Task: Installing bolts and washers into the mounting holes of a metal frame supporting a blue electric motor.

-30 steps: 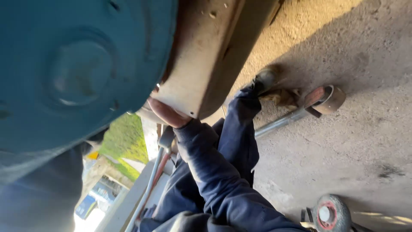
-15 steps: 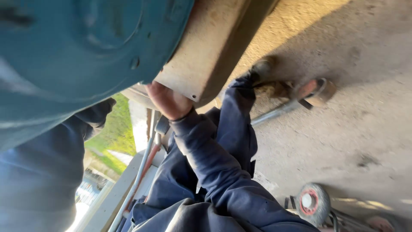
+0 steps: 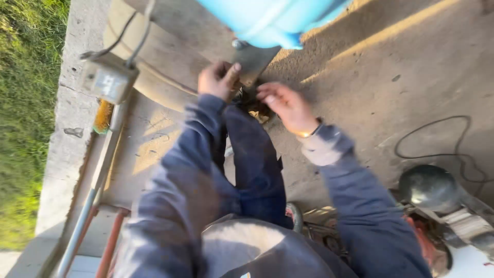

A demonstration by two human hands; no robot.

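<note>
Fingers of left hand (image 3: pixel 218 80) pinch grey bracket (image 3: pixel 252 62) under blue tank (image 3: pixel 272 20); right hand (image 3: pixel 288 105) half-open.

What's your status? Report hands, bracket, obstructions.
Left hand gripping the metal bracket under the blue tank. Right hand open beside it, over a dark part; blurred. Own knee crowds below.

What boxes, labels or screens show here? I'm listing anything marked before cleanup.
Grey box: upper left on the concrete edge, squarish, with a pale label on its face and dark cables running up from it.
No screens, signs or packages show elsewhere; the blue tank above the left hand and right hand looks plain.
</note>
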